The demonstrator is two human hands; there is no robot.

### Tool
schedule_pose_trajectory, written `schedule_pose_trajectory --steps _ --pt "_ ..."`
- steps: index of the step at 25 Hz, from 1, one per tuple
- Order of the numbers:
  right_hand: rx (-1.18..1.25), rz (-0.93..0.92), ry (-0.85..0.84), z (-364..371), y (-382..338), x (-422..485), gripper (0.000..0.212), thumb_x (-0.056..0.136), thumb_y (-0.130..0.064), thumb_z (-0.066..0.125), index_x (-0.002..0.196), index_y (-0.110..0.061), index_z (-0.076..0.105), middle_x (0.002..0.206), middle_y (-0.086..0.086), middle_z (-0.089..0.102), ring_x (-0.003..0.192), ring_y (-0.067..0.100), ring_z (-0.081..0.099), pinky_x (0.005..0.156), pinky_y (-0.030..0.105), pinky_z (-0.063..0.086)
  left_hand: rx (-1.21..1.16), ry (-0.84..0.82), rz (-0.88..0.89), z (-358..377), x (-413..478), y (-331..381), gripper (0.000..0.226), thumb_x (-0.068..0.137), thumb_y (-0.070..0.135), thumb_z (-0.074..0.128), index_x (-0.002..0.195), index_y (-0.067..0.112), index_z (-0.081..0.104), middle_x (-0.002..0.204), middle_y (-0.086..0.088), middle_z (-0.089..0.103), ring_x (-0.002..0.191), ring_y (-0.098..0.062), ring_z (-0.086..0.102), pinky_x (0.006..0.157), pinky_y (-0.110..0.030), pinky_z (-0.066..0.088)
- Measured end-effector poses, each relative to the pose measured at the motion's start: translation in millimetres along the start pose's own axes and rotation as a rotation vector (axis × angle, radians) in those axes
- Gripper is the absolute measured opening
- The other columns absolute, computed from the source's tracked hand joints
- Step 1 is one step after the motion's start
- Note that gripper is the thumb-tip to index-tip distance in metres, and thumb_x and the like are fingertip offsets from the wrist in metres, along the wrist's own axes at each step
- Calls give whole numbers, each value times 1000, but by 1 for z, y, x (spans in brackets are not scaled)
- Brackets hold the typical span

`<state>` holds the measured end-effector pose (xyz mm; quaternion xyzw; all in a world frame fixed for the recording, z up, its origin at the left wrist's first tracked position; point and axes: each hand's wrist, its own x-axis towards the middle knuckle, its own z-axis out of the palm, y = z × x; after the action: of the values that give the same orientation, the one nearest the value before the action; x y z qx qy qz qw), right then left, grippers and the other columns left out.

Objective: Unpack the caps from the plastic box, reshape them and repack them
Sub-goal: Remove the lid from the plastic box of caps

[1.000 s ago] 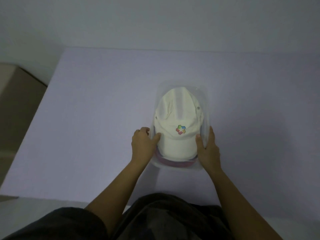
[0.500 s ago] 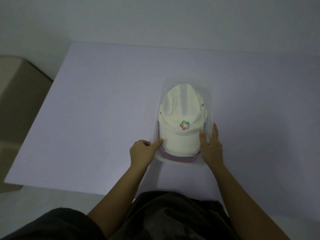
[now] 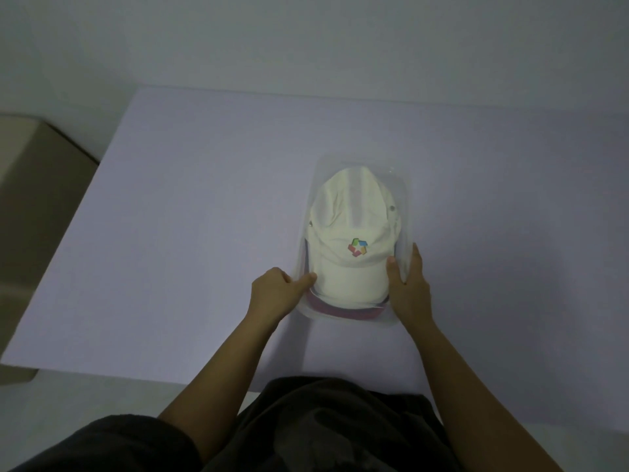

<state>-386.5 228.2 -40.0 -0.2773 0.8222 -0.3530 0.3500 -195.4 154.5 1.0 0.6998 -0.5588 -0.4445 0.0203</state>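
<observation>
The plastic box (image 3: 405,202) gripped by left hand (image 3: 272,291) and right hand (image 3: 410,290) is clear and glossy. Its cap (image 3: 350,212) is matt cloth with metal eyelets (image 3: 392,208); the table (image 3: 204,199) beneath is smooth, matt.

The left hand (image 3: 272,292) is drawn back along the plastic box (image 3: 406,206) toward its near end. Its thumb is laid lower on the white cap (image 3: 350,212).
</observation>
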Motion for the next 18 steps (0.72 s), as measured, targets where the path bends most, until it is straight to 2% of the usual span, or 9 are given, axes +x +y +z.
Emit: schedule_pose_trajectory --steps 3,5,7,8,10,13,15,18 --pt "53 -56 23 0 4 4 61 98 -36 42 151 -19 17 157 3 22 144 21 22 117 35 18 3 24 33 1 -2 -2 41 83 50 61 87 10 49 75 1 50 63 -8 44 54 -20 34" --pt "59 -103 72 -2 4 4 53 100 -32 40 148 -16 23 158 3 17 145 17 16 119 34 13 -19 34 43 1 -4 -2 42 83 50 61 91 10 49 78 0 51 64 -8 44 54 -20 35" --pt "58 -231 134 -3 3 1 46 97 -31 38 141 -16 39 155 6 25 141 13 23 118 36 19 -47 37 43 0 -6 -1 42 83 50 61 93 11 48 81 0 52 66 -9 46 56 -20 37" --pt "48 -296 133 -2 2 -1 47 94 -31 39 138 -16 43 153 7 30 139 12 26 116 33 21 -50 36 42 -1 -6 0 42 83 51 60 94 12 47 82 0 52 67 -10 47 56 -20 38" --pt "53 -317 121 1 0 -4 53 89 -30 42 140 -16 39 151 7 33 139 15 29 114 30 23 1 38 52 -2 -7 2 43 84 52 58 96 12 46 85 -1 53 67 -10 48 56 -20 37" --pt "100 -312 140 1 1 -2 58 89 -26 45 144 -14 31 148 7 38 136 24 37 113 40 31 52 82 93 0 -9 5 43 83 51 60 96 12 44 92 -4 54 71 -11 49 59 -20 40" --pt "109 -331 147 -1 2 -1 55 91 -20 45 144 -14 30 146 3 40 133 22 39 111 36 32 -94 64 100 2 -12 9 49 82 47 64 110 13 42 102 -3 53 83 -15 53 70 -24 48" --pt "102 -370 186 -1 -2 -5 53 91 -18 43 142 -12 33 136 -8 39 129 14 39 107 24 30 -384 4 102 9 -15 12 60 81 40 68 127 19 34 117 -3 52 100 -21 56 85 -34 51"
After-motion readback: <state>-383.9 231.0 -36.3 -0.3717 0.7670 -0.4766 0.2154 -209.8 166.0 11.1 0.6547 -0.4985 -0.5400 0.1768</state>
